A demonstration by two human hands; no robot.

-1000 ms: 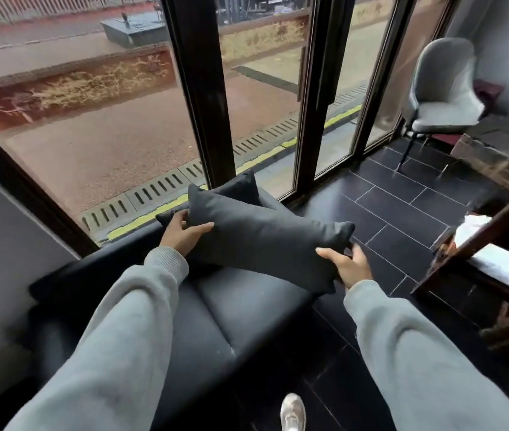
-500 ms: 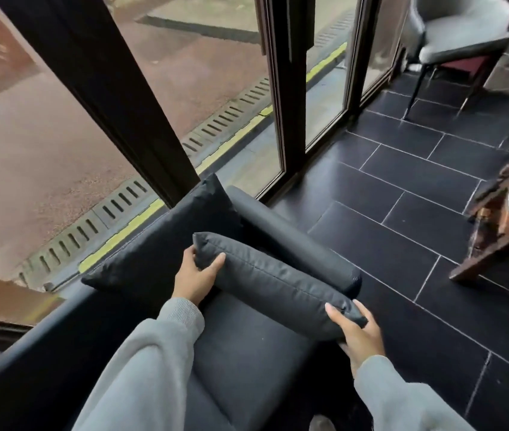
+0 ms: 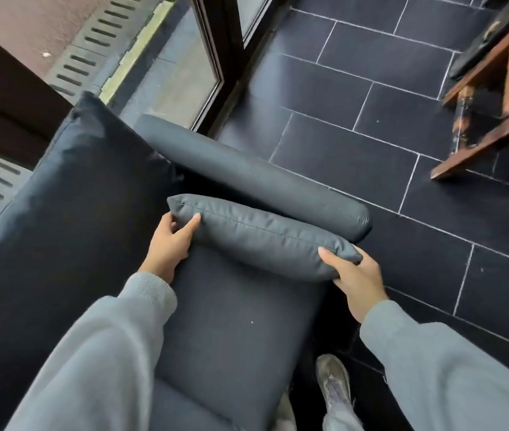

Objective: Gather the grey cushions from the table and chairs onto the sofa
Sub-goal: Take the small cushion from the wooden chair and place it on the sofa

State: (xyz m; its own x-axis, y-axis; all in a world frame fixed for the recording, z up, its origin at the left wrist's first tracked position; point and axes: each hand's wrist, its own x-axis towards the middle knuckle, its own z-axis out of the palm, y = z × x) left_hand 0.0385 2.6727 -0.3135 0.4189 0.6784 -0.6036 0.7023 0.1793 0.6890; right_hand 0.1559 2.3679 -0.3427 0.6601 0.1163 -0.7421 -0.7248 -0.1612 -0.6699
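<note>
Long dark-grey fabric cushion [image 3: 262,237], pinched endwise by both hands [image 3: 169,244] [image 3: 356,278], now lowered onto the black sofa seat [image 3: 231,321] at 12 o'clock; nearly placed.

Dark sofa [image 3: 234,331] seat (grey cushion [image 3: 262,241] atop)

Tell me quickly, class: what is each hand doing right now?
Left hand: closed on the cushion, far end.
Right hand: closed on the cushion, near end.

Dark tiled floor [image 3: 356,144]; wooden table [image 3: 492,98] at right; glass door [image 3: 184,63].
</note>
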